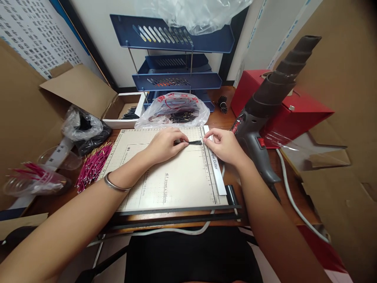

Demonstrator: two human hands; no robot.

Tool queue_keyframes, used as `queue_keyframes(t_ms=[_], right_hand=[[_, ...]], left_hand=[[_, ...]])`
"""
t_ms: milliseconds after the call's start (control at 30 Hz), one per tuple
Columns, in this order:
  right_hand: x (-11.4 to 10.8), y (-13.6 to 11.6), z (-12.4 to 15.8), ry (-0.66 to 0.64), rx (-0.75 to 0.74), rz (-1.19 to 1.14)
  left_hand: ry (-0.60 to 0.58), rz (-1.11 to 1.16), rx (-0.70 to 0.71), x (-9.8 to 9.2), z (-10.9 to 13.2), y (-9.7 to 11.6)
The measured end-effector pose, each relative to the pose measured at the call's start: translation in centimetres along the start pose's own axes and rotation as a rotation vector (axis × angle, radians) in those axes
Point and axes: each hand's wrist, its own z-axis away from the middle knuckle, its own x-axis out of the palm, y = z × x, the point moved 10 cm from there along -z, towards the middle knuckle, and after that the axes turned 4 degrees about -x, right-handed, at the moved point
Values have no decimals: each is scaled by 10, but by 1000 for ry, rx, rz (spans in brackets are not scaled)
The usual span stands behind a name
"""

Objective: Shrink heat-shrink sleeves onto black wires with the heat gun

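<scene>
My left hand (168, 144) lies over the upper part of the paper cutter's board (182, 177), its thumb and fingertips closed on a small bundle of thin black wires (194, 142). The wires point to the right, toward the white strip (214, 165) along the board's right side. At their right end is my right hand (222, 144), thumb and forefinger pinched together. Whether it grips the wire tips or something small cannot be made out. The left fingers hide the other end of the bundle.
Behind the board stand a plastic bag of dark wires (182, 116) and blue tray shelves (176, 80). Magenta wires (93, 163) lie to the left, beside a clear cup (38, 182). A heat gun (262, 129) and red box (297, 118) stand right. A wire bundle (223, 104) lies behind.
</scene>
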Motion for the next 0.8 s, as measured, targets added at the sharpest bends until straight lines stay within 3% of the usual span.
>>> queue_keyframes(t_ms=[300,433,567,700,800], right_hand=[[-5,0,-2,51,-17,6],[-5,-4,-1,54,-24,1],[-7,-7,-1,59,-17,-11],[-7,-6,-1,57,-8,-20],[-8,-7,-1,73,-38,-41]], left_hand=[[13,-16,-42,-1,-1,-3],[-12,-51,-10,-6,-1,6],[-164,-228,-4,-8,-6,26],[-358,-561,-13,1,-16,49],[-441,-627,4,10,-25,60]])
